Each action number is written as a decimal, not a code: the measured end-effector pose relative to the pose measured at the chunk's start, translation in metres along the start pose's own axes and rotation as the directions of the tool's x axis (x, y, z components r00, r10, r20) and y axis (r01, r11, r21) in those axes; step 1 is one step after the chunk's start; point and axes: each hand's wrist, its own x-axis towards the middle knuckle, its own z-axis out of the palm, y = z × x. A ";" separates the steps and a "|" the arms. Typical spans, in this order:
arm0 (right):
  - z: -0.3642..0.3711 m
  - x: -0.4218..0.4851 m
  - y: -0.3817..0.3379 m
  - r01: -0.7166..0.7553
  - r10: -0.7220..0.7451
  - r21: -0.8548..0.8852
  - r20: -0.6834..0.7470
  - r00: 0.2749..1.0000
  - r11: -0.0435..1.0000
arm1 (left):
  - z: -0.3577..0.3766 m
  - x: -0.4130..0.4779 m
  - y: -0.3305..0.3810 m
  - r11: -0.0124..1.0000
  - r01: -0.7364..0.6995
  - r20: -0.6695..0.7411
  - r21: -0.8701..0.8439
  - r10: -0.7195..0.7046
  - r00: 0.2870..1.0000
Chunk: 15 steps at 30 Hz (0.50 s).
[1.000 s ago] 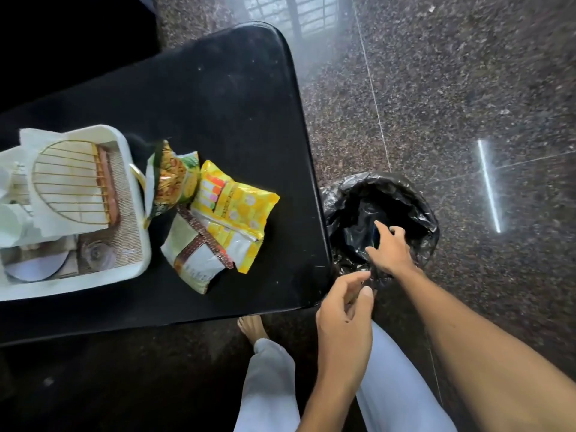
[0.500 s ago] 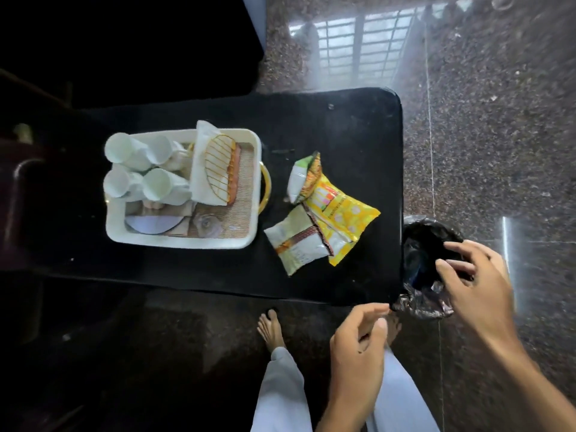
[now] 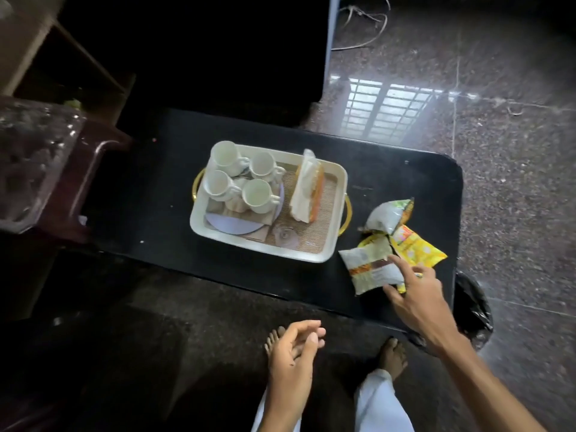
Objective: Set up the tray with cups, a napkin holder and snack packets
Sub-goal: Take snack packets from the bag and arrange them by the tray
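Observation:
A white tray [image 3: 331,251] with gold handles sits on the black table [image 3: 174,232]. Several white cups [image 3: 257,194] stand in its left half, and a napkin holder [image 3: 307,188] with white napkins stands at its right. Three snack packets lie right of the tray: a white-and-brown packet [image 3: 369,269], a yellow packet [image 3: 416,251] and a green-and-silver packet [image 3: 389,215]. My right hand [image 3: 414,294] rests open with fingertips on the white-and-brown packet. My left hand [image 3: 293,350] hangs below the table edge, fingers loosely apart, holding nothing.
A bin lined with a black bag [image 3: 475,310] stands on the floor at the table's right end. A dark plastic stool [image 3: 53,169] is at the left. My bare feet [image 3: 392,357] are on the speckled floor in front of the table.
My right hand has left the bin and come over the table onto the packets. The camera view has swung left, showing the whole tray.

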 end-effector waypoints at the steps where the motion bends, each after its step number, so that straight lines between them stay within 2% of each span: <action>1: 0.004 0.002 -0.004 -0.029 0.029 -0.029 -0.012 1.000 0.999 | -0.012 0.003 -0.001 1.000 -0.006 0.007 0.001 0.006 1.000; 7: 0.022 0.015 -0.017 -0.115 0.112 -0.090 -0.036 0.993 0.989 | -0.066 0.029 -0.009 0.999 -0.017 0.030 0.038 0.016 0.999; 9: 0.023 0.017 -0.020 -0.097 0.096 -0.043 -0.038 0.995 0.994 | -0.077 0.037 -0.011 0.999 -0.012 0.033 0.042 0.010 0.999; 15: 0.021 0.005 -0.034 -0.006 0.031 0.128 -0.200 0.979 0.992 | -0.071 0.058 -0.008 0.989 -0.042 0.074 0.143 0.032 0.997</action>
